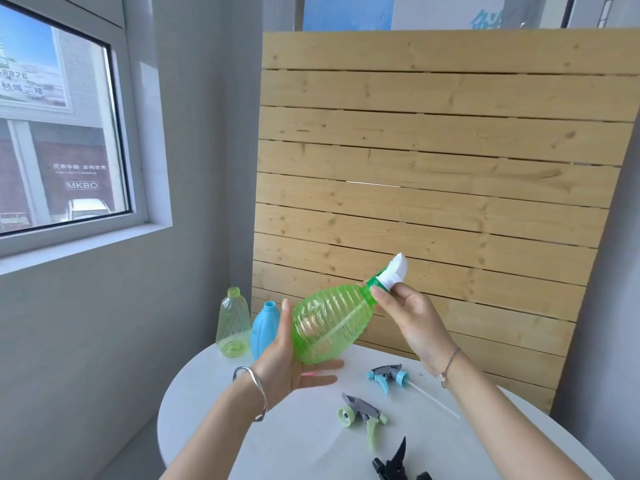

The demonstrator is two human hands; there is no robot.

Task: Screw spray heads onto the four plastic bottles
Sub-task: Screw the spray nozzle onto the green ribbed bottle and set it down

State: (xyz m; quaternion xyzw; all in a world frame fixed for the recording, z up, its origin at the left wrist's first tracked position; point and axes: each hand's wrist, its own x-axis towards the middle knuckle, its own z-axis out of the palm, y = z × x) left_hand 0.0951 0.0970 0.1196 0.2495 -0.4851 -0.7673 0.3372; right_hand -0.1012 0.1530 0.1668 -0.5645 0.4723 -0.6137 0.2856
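Note:
A ribbed green bottle (330, 323) is held tilted above the white round table (263, 441), neck pointing up and right. My left hand (289, 362) cups its base with the fingers spread. My right hand (405, 313) pinches the green collar of a white spray head (394, 271) that sits on the bottle's neck. A pale yellow-green bottle (233, 323) and a blue bottle (265, 329) stand capless at the table's far left. Three loose spray heads lie on the table: a blue-grey one (389, 375), a green-grey one (362, 415) and a black one (394, 462).
A wooden slatted panel (433, 168) leans upright right behind the table. A grey wall with a window (59, 126) is on the left. The blue-grey spray head's thin white dip tube (436, 400) stretches toward the right across the tabletop.

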